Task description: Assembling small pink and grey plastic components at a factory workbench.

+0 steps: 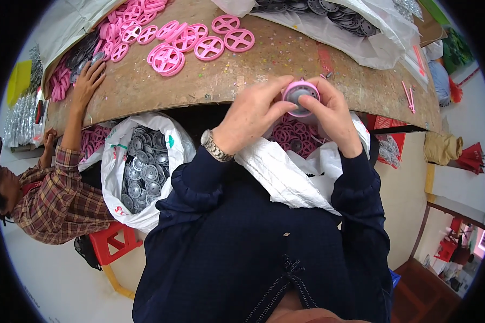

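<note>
Between my two hands, just over the table's near edge, is a small pink toy wheel with a grey hub disc [300,97]. My left hand [258,107] grips its left side with fingers and thumb. Closed on the right side is my right hand [331,110], its thumb pressed on the grey disc. Below them a white sack [277,172] lies open at my lap, with many pink rings [293,134] inside and a grey disc among them. On the wooden table [215,81], several pink spoked wheels [168,59] lie ahead and to the left.
Left of my lap stands a white sack [110,161] full of grey discs [145,172]. A co-worker's hand [89,81] rests at a pink and grey pile. More grey discs [339,16] fill white sacking [382,46] at the back. A red crate [396,137] is at right.
</note>
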Demonstrator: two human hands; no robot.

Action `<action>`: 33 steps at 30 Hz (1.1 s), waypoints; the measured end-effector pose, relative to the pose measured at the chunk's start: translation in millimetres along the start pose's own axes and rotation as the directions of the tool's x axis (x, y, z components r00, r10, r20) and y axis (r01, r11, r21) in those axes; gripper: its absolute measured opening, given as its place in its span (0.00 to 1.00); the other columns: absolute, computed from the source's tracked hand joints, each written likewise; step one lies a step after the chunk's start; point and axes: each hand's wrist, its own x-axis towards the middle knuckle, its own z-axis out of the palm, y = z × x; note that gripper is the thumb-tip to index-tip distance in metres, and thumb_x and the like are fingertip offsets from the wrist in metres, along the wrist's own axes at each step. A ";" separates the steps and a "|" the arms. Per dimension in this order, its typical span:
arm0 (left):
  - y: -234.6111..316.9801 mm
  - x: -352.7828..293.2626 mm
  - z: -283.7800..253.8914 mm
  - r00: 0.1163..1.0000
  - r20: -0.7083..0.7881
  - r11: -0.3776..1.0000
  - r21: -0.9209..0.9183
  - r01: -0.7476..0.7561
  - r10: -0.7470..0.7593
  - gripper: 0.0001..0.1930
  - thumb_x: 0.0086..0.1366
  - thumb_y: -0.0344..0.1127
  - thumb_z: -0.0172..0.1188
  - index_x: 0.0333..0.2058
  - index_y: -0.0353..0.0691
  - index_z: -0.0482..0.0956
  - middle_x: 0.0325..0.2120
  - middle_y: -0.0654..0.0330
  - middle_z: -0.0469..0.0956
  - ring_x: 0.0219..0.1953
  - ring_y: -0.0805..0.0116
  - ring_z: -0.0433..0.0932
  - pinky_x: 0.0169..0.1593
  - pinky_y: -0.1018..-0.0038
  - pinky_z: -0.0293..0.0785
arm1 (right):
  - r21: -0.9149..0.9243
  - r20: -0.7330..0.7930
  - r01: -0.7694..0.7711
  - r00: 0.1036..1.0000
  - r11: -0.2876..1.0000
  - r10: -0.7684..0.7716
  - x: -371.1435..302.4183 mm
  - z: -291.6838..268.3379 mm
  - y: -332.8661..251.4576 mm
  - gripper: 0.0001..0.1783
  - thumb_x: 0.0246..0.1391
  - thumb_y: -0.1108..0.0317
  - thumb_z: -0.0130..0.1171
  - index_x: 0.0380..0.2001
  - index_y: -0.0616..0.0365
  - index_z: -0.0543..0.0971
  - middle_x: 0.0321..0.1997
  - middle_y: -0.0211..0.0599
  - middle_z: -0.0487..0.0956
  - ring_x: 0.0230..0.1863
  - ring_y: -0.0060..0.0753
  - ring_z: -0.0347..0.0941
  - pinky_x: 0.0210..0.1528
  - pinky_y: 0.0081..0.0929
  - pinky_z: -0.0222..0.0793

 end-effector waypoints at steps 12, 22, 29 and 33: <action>-64.7 63.0 -45.3 0.939 -0.250 0.450 0.885 0.123 0.236 0.28 0.55 0.51 0.67 0.51 0.43 0.77 0.44 0.53 0.77 0.52 0.51 0.71 0.54 0.54 0.66 | -0.806 0.227 0.162 0.973 0.569 0.044 -40.3 -25.0 5.0 0.16 0.55 0.64 0.61 0.44 0.62 0.78 0.39 0.50 0.81 0.41 0.53 0.78 0.42 0.41 0.72; -81.2 64.7 -42.7 0.924 -0.235 0.542 0.839 0.036 0.302 0.20 0.53 0.48 0.68 0.41 0.44 0.82 0.37 0.56 0.77 0.47 0.55 0.72 0.53 0.51 0.62 | -0.630 0.231 0.186 0.972 0.754 -0.048 -15.2 -5.2 -22.3 0.16 0.56 0.69 0.60 0.46 0.63 0.78 0.39 0.46 0.82 0.40 0.42 0.80 0.43 0.32 0.73; -48.4 46.6 -31.2 0.876 -0.189 0.761 0.597 -0.256 0.443 0.23 0.52 0.40 0.70 0.46 0.39 0.77 0.43 0.53 0.74 0.48 0.51 0.72 0.52 0.59 0.68 | -0.312 -0.148 0.107 0.976 0.944 -0.159 28.8 6.8 -22.6 0.18 0.63 0.68 0.55 0.55 0.59 0.74 0.40 0.34 0.82 0.37 0.20 0.78 0.36 0.20 0.71; -32.6 34.9 -17.9 0.882 -0.136 0.809 0.478 -0.341 0.452 0.31 0.51 0.32 0.71 0.56 0.39 0.73 0.49 0.50 0.74 0.51 0.49 0.74 0.53 0.61 0.73 | -0.103 -0.095 0.011 0.995 0.995 -0.021 54.4 10.8 -24.9 0.15 0.64 0.68 0.55 0.51 0.62 0.74 0.36 0.28 0.80 0.35 0.15 0.75 0.35 0.14 0.69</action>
